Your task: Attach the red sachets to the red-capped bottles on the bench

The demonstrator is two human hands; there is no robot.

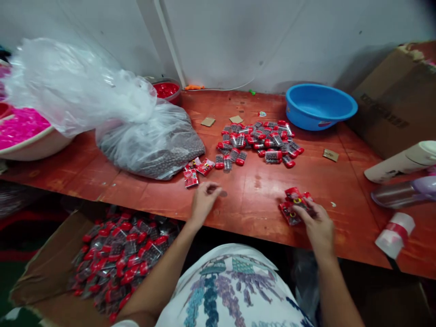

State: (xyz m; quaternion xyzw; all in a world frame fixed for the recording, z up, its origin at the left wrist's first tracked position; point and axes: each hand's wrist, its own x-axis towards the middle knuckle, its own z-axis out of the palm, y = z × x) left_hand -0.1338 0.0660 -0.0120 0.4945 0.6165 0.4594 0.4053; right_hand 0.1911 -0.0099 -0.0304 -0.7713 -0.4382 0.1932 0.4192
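Observation:
My right hand (318,222) has its thumb and fingers closed on a red printed packet at the edge of a small cluster of red packets (291,206) on the table. My left hand (205,200) hovers near the table's front edge, fingers loosely curled and thumb slightly apart, with nothing visible between them. Just beyond it lie a few more red packets (191,178). Farther back is a loose pile of small clear bottles with red caps (259,140), filled with dark grains.
A tied plastic bag of dark beads (153,141) sits at left, near a bowl of pink pieces (41,144). A blue basin (320,106), cardboard carton (395,100), and white flask (402,161) are on the right. Below the table, an open box (44,272) holds many red-capped bottles.

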